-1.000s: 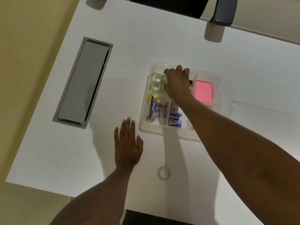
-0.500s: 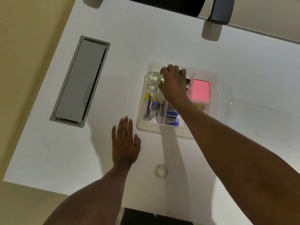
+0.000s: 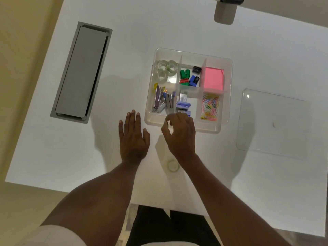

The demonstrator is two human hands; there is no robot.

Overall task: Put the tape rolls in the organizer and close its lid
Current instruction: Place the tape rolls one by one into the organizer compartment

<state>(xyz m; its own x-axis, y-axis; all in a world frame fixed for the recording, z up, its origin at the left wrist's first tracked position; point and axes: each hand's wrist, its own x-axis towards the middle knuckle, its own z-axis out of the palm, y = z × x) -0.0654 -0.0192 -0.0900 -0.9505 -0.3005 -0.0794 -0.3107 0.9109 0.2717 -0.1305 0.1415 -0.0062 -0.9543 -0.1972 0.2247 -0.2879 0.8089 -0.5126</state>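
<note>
— Item: tape rolls?
— Three (image 3: 166, 69) lie in the organizer's (image 3: 225, 110) far-left compartment; a fourth roll (image 3: 172, 165) lies on the worktop (image 3: 113, 71), just beside my right wrist.
— Grip?
— My right hand (image 3: 179, 134) is over the organizer's near rim, fingers loosely curled, pinching nothing. My left hand (image 3: 133, 137) lies spread flat.
— Step?
— Last roll, I judge: reach back, pinch it. Then fetch the lid (image 3: 273, 121), well apart at right.

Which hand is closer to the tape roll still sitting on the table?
The right hand. Its wrist is right beside the loose tape roll, the hand just beyond it. The left hand lies flat on the table, farther off to the roll's left.
</note>
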